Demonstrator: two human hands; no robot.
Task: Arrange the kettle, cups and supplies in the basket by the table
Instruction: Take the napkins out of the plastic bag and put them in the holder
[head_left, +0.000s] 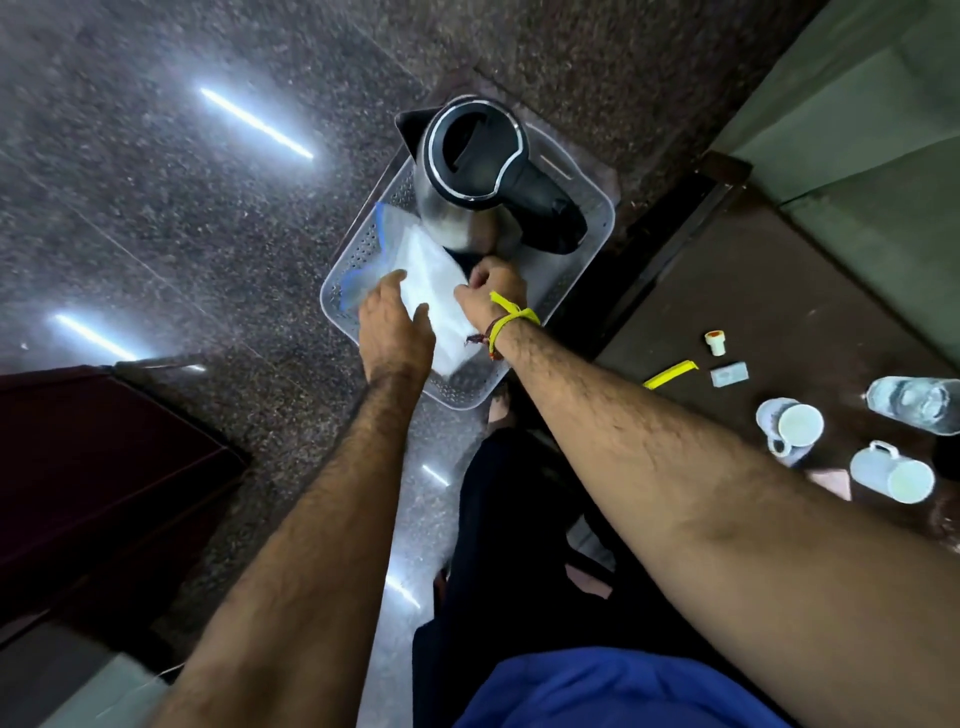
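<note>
Basket: a pale perforated basket (582, 270) sits on the dark speckled floor (156, 182), just off the table's edge; its rounded rim runs clear all round except at 6 o'clock, where the arms cross it.
Kettle: a steel kettle (475, 171) with black lid and handle stands upright in the basket's 12 o'clock half, spout toward 10 o'clock, handle toward 4 o'clock and near the basket's rim on that side.
Bag: a clear zip bag (421, 265) with a blue seal strip lies in the basket's 7 o'clock half, its far corner touching the kettle's base.
Left hand: the left hand (397, 332) lies on the bag's near end, fingers straight and spread, pressing it flat.
Right hand: the right hand (493, 293), yellow thread at the wrist, is curled at the bag's 3 o'clock edge; the fingertips are hidden, so I cannot tell whether it pinches the bag.
Open room in basket: bare floor of the basket shows at 4 o'clock, between the right hand and the rim.
Table: the dark table (779, 291) at 3 o'clock carries two white cups (792, 423) (891, 473) lying on their sides near each other, a clear water bottle (914, 402), a small capped vial (716, 343), a sachet (730, 374) and a yellow strip (670, 374).
Floor room: open floor stretches from 9 to 12 o'clock; a dark red cabinet (104, 467) stands at 8 o'clock.
</note>
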